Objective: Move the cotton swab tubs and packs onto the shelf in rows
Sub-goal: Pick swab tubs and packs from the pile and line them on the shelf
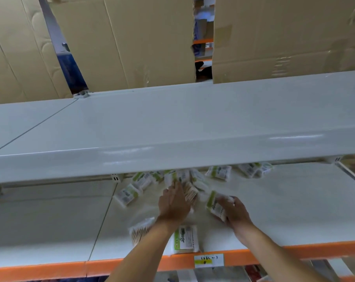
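Note:
Several cotton swab packs with green and white labels lie scattered on the lower white shelf (294, 210). My left hand (173, 202) reaches in with fingers straight and rests on a pack showing wooden sticks (190, 193). My right hand (236, 210) grips one pack (216, 204) from its right side. Two more packs lie near the shelf's front edge: one (185, 239) under my left forearm and one (141, 231) to its left. Other packs (219, 173) sit further back, partly hidden by the upper shelf.
An upper white shelf (172, 123) overhangs the lower one and hides its back. Cardboard sheets (121, 41) stand behind it. The lower shelf has an orange front rail (294, 251) with a price label (208, 260). No tubs show.

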Available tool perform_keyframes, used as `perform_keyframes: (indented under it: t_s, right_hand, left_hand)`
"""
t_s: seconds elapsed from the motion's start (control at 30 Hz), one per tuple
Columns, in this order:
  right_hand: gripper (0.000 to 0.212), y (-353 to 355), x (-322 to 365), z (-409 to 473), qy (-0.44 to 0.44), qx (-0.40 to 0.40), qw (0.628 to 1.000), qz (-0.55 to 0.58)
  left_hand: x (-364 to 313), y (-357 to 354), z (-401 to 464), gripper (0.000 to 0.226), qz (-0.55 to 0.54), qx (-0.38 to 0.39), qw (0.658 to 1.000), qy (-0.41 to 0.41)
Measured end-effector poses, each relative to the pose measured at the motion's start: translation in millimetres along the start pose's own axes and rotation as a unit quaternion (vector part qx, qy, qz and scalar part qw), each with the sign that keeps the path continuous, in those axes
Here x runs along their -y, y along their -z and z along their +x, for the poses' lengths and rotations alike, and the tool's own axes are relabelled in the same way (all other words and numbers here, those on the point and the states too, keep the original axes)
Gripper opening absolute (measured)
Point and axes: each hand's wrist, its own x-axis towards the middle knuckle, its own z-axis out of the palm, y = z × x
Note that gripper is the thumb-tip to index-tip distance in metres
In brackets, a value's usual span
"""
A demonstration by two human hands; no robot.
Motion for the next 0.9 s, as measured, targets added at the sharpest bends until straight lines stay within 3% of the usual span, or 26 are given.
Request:
perform_keyframes:
  t_s: [0.2,0.4,0.57,0.73,0.9]
  right_hand:
    - [0.026,2.2,-7.9,-1.1,0.015,-0.017,0.999,0.026]
    - [0.024,1.6,-6.2,-5.7,0.023,-0.031,0.999,0.038]
    - [0.024,2.2,-8.9,-5.1,0.016,-0.042,0.996,0.077]
    - [0.025,2.2,-11.0,-3.0,0.003,-0.045,0.993,0.113]
    - [0.019,3.6,-11.8,-2.5,0.018,-0.037,0.993,0.11]
  left_hand:
    - [0.1,-0.6,-5.7,0.032,0.027,-0.093,0.993,-0.064]
    - [1.7,-14.5,-17.7,0.053,-0.015,-0.02,0.99,-0.137]
    - [8.0,-17.1,-19.2,0.018,-0.134,-0.02,0.986,-0.095]
    - [20.3,-22.6,-17.8,0.057,-0.133,0.037,0.99,-0.031]
    - [26.2,-23.7,-12.6,0.073,-0.124,0.059,0.991,-0.006]
